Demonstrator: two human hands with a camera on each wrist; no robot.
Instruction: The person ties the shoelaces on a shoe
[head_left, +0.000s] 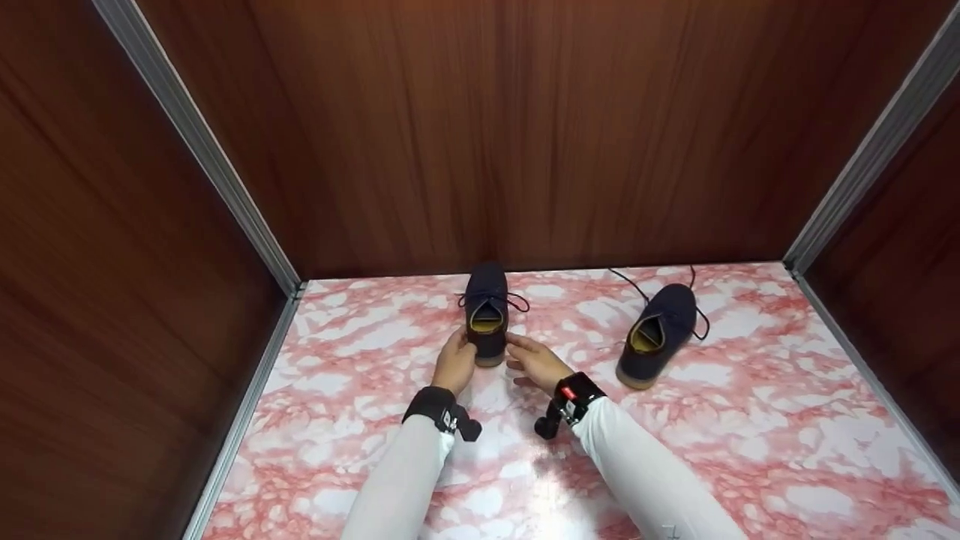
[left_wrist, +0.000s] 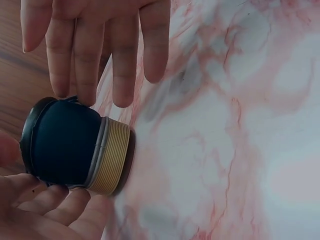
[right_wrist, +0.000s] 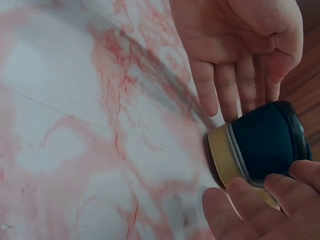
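Observation:
A dark blue lace-up shoe (head_left: 487, 341) stands upright on the floor, its toe toward the back wall and its yellow-lined opening toward me. Both hands flank its heel. My left hand (head_left: 454, 361) rests on the heel's left side, fingers extended along it; those fingers (left_wrist: 55, 200) also show at the lower left of the left wrist view. On the right side my right hand (head_left: 538, 360) has its fingers extended, tips right at the heel. A ribbed tan sole (right_wrist: 225, 155) shows between the hands in the right wrist view. Loose laces spread from the shoe's front.
A second dark blue shoe (head_left: 660, 330) stands to the right, angled with its toe away and right, laces undone. Wood-grain panels (head_left: 487, 135) rise at the back and both sides, with metal strips at the corners. The floor (head_left: 360, 420) has a red-and-white marbled pattern.

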